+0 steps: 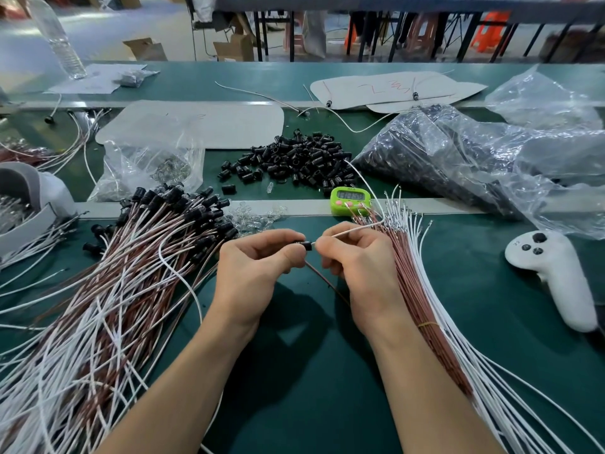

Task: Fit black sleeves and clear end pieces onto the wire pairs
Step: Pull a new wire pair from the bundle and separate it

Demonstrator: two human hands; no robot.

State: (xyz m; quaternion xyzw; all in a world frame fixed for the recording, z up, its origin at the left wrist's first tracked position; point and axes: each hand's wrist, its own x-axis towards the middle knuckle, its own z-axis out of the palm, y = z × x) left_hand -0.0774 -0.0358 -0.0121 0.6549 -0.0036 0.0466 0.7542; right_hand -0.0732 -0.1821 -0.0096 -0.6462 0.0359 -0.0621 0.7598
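- One black sleeve (pixel 302 244) is pinched by the left hand (pixel 253 267), near the timer (pixel 350 200).
- A white wire (pixel 353 228) is pinched by the right hand (pixel 357 260).
- Threading is judged underway; a straight push is needed.

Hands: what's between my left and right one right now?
In the head view, a black sleeve sits between the left hand and right hand, with a white wire meeting it and a brown wire below.

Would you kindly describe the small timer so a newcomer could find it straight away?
Start at the loose heap of black sleeves in the middle of the green bench. Just nearer you, at its right edge, the timer sits on the pale strip. It alone is lime green, with pink buttons.
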